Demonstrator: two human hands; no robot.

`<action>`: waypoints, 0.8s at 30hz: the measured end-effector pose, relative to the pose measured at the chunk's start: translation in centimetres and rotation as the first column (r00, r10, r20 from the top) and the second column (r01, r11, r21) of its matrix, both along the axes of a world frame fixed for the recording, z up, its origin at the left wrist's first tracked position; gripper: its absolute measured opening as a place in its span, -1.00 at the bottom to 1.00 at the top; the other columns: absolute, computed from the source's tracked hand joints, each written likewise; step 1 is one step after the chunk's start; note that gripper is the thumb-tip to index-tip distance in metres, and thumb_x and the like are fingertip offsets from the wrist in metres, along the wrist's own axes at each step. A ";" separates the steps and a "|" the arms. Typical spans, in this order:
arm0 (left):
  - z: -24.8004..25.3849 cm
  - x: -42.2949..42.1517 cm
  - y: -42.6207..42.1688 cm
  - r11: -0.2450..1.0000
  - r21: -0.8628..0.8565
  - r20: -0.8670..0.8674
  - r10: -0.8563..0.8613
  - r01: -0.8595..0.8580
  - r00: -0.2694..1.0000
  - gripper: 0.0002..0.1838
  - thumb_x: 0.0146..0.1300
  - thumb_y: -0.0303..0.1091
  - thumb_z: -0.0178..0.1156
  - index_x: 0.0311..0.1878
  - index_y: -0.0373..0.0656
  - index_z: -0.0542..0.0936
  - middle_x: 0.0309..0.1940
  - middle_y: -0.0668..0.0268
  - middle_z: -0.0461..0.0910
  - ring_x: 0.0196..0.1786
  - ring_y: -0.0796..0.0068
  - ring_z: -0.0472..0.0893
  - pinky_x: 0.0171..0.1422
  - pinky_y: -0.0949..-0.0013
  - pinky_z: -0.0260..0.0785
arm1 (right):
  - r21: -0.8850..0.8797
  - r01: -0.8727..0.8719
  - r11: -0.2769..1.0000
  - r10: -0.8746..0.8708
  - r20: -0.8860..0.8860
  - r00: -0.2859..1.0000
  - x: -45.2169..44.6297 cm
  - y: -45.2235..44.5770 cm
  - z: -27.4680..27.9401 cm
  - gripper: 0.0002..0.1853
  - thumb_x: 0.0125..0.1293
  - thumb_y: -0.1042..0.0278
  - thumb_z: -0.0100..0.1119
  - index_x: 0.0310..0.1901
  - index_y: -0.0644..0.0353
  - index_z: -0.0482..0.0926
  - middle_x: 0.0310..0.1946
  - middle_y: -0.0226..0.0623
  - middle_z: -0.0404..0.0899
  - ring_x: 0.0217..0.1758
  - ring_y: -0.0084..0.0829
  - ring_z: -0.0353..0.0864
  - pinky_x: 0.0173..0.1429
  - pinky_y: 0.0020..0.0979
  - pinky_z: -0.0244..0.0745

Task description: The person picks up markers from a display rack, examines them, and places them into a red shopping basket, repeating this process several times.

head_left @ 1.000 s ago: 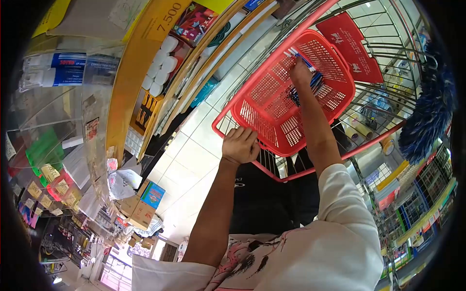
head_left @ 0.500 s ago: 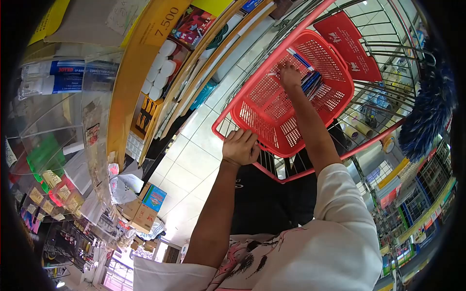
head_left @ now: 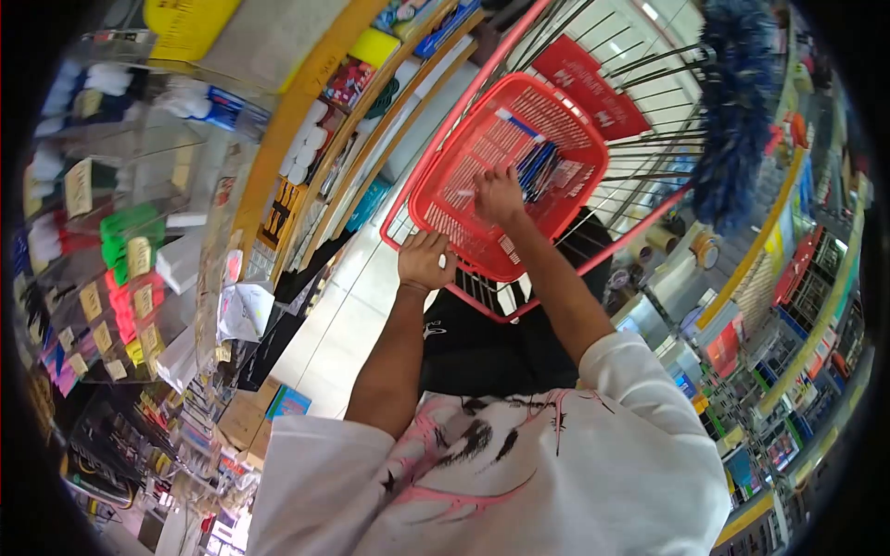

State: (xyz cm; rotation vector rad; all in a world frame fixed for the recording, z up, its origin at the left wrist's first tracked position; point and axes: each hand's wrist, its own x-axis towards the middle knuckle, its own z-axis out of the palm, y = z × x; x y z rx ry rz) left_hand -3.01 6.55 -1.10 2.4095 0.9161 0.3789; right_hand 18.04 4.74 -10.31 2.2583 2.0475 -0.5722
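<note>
Pens [head_left: 536,173] in red basket [head_left: 570,116], inside cart [head_left: 640,228] — left hand [head_left: 426,260] curled on cart rim, right hand [head_left: 501,195] in basket, hold unclear

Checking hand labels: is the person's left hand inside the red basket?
No, the left hand is on the red cart rail, outside the red basket.
</note>
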 end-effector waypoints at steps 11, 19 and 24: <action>1.3 0.7 0.9 0.957 -0.290 -0.193 -0.045 -0.013 0.980 -0.81 0.09 -0.21 0.21 -0.47 -0.12 0.58 -0.48 0.25 0.63 -0.34 0.22 0.65 -0.18 0.16 0.49 | 0.208 0.106 0.972 -0.102 -0.029 0.994 3.8 -8.2 14.3 -0.61 -0.05 0.11 0.23 -0.25 0.25 0.55 -0.31 -0.07 0.62 -0.08 -0.17 0.58 0.15 -0.13 0.29; 6.3 3.5 4.5 0.670 -0.736 0.310 0.208 0.096 0.928 -0.69 0.35 -0.26 0.20 0.03 -0.26 0.57 -0.20 0.32 0.64 -0.13 0.59 0.59 0.01 0.47 0.42 | 0.431 0.199 0.880 -0.137 -0.173 0.975 3.5 -3.9 22.9 -0.64 -0.01 0.16 0.19 -0.29 0.30 0.47 -0.42 0.01 0.57 -0.26 0.00 0.60 -0.21 -0.03 0.52; 16.2 5.8 4.4 0.645 -0.748 0.522 0.424 0.158 0.740 -0.72 0.36 -0.38 0.19 0.09 -0.27 0.54 -0.20 0.34 0.62 -0.12 0.62 0.58 0.04 0.51 0.41 | 0.451 0.185 0.873 -0.063 -0.273 0.960 0.9 -1.5 29.7 -0.68 -0.01 0.18 0.17 -0.32 0.27 0.46 -0.40 -0.02 0.58 -0.36 0.01 0.63 -0.24 -0.04 0.54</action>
